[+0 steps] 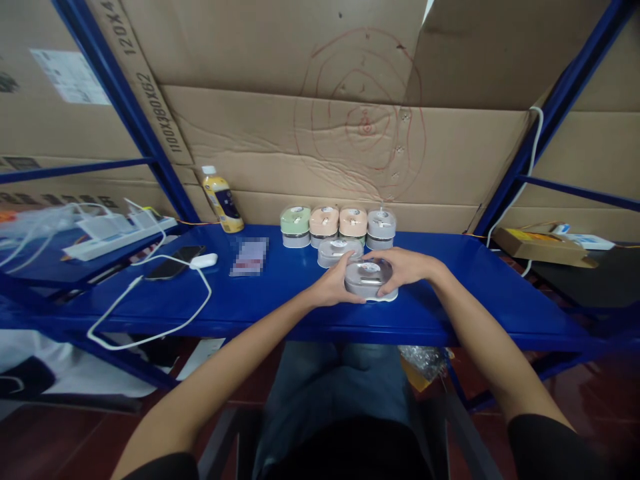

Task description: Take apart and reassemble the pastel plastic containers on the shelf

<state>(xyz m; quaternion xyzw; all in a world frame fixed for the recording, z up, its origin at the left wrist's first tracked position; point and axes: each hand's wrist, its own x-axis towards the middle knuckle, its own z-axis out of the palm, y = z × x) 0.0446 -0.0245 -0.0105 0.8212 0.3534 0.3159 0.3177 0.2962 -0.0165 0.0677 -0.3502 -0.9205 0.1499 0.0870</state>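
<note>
Blue-grey trousers [340, 387] fill the nearest part of the view, below the front edge of the blue table [300, 317]; crumpled clear plastic [425, 360] shows beneath it on the right. Close to that edge sits the grey container [369, 279], its clear lid catching light and a white rim showing under its near right side. The left hand [333, 285] curves around one end and the right hand [403, 270] around the other, digits parted and pressed to the box (whether its base touches the table, I cannot tell). Off to the left, a white cable [175, 329] loops out past the front edge, well apart from the hands, with a white case [203, 261] by a dark phone [175, 263].

Directly behind the held box, a second grey box [340, 252] stands in the way, partly hiding the row at the back. That row has a green-topped box [295, 221], two peach-topped boxes [324, 221] and a grey-topped box [381, 225], side by side, with further pale boxes showing beneath the tops. Farther left are a blurred packet [249, 257] and a yellow bottle [223, 200], tilted by the wide view or by its own lean, I cannot tell which. Last comes the cardboard wall [240, 127], marked with red rings [367, 127].
</note>
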